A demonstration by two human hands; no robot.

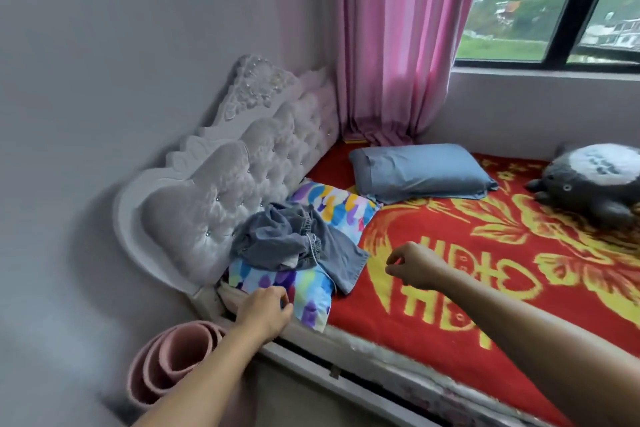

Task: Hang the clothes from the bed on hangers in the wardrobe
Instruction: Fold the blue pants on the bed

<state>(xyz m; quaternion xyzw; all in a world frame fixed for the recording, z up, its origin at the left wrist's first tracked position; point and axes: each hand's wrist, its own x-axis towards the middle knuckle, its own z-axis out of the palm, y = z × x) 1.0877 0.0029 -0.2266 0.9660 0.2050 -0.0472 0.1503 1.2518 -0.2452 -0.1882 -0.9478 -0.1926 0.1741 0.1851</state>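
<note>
Clothes point(298, 243), grey, crumpled centre-left on a patterned pillow point(332, 208); right hand point(415, 265) hovers empty, loosely curled, likely to grab them; left hand point(266, 308) at the pillow's edge, grip unclear.

Soft cloth all round the headboard

The headboard point(242, 180) is tufted, velvety cloth with a slight sheen, studded with shiny buttons, in a matt carved frame. Against it, the grey clothes point(298, 243) are thin, crumpled matt fabric on a smooth printed pillow point(332, 208). Farther from it lies a napped red blanket point(450, 288).
</note>
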